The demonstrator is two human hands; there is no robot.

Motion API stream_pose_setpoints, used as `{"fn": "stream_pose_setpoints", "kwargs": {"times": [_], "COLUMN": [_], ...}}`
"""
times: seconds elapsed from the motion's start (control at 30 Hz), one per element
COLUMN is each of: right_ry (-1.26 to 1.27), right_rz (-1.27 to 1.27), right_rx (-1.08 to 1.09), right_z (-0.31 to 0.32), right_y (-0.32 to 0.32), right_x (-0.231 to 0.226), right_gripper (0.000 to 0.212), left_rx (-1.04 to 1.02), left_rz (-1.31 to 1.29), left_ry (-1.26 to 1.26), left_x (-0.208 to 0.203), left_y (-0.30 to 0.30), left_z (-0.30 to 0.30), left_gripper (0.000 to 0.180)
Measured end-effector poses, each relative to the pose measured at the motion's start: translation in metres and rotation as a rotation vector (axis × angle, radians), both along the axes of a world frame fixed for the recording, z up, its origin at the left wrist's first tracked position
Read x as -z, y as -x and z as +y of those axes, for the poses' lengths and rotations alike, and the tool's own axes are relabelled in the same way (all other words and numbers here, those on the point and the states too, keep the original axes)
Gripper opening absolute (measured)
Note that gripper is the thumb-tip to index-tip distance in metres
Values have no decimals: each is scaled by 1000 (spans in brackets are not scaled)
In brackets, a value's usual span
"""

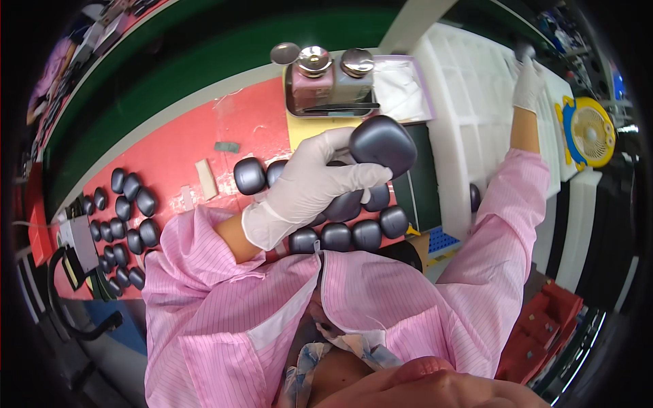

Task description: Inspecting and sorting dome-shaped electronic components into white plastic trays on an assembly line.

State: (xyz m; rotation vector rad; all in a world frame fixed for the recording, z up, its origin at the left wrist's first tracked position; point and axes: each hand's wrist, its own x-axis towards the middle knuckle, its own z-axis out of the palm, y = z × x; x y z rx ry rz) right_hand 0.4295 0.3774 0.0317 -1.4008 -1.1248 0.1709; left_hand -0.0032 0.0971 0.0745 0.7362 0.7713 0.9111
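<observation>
My left hand (309, 180), in a white glove, grips a dark grey-blue, rounded glossy case (383, 147) between thumb and fingers, raised over the red work mat (252, 122). Beneath and beside that hand sit several matching cases (367, 235), some partly hidden by it. My right arm stretches far out to the right. Over the far end of a white foam tray (469, 102) with compartments, my gloved right hand (528, 87) is closed at the fingertips on a small-looking grey rounded piece (524, 52). One dark case (475, 197) lies in the tray's near part.
Two pump-top bottles (313, 78) stand in a dark tray at the back, beside white cloths (398, 88) in a lilac tray. More cases (132, 204) are spread at the left. A yellow-and-blue fan (590, 132) stands right of the foam tray.
</observation>
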Motion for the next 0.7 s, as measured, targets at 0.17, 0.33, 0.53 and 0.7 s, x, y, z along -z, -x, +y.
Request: {"fn": "stream_pose_setpoints", "kwargs": {"times": [0.17,0.33,0.53,0.7], "right_ry": [394,587,642,638], "right_rz": [429,573,545,496], "right_rx": [-839,-994,-1098,-1093], "right_z": [-182,-305,-346,-357], "right_y": [142,220,245,258], "right_x": [-58,-81,-78,-61], "right_gripper": [26,36,43,44], "left_rx": [148,211,229,155], "left_rz": [36,-60,-33,-51], "left_ry": [-21,-27,-25,22], "left_x": [-11,-10,-14,-12], "left_y": [15,22,37,54], "left_z": [-25,-65,-101,-119], "left_gripper": [31,43,46,38]}}
